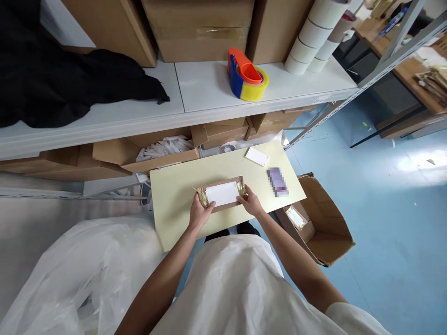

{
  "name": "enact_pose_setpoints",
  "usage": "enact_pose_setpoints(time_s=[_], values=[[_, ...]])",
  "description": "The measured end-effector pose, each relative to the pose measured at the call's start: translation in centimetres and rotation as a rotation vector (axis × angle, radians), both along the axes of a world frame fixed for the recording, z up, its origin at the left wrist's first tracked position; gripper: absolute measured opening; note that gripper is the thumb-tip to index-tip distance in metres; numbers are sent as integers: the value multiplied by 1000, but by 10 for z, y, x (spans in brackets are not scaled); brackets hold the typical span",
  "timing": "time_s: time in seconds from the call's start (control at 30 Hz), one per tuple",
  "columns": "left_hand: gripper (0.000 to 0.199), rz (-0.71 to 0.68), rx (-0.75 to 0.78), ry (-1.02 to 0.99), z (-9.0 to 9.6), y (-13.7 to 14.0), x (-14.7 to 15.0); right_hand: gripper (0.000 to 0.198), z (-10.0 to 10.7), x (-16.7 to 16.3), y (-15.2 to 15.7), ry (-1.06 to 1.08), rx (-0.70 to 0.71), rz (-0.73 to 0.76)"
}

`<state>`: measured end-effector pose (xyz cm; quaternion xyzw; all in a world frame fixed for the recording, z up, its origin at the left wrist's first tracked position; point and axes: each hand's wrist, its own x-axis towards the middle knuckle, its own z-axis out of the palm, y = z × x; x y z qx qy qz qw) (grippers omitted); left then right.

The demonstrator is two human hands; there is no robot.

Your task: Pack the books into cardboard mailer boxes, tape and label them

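Note:
Over the pale yellow table (174, 218), a small brown cardboard package (225, 181) sits between my two hands. A white label (222, 193) covers much of its upper face, and shiny clear tape shows at both ends. My left hand (200, 214) grips the left end, thumb on the label's lower corner. On the right end, my right hand (250, 201) is closed with its thumb near the label's edge. Farther right on the table lie a white label stack (257, 157) and a pixelated purple rectangular object (278, 181).
A shelf (206, 93) behind the table bears a tape dispenser (246, 77), white rolls (307, 42), cartons and black cloth (70, 83). An open carton (328, 223) on the floor at right contains a labelled package (296, 217). Translucent plastic (94, 270) bulges at left.

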<state>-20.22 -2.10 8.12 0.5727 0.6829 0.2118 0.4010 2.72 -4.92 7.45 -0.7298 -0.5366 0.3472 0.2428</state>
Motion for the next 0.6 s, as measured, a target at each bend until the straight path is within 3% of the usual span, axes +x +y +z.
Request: enact_pose_setpoints(time_s=[0.17,0.33,0.47,0.6], values=[[72,9,45,4,3,-5,6,60,13,1,-5,81,-103,-117],[70,-49,64,-6,38,-13,33,59,39,36,-31,255,5,-149],[72,-140,90,-113,73,-26,82,60,58,89,-78,356,83,-248],[66,-339,31,-207,89,-38,157,59,61,147,-141,295,176,-453]])
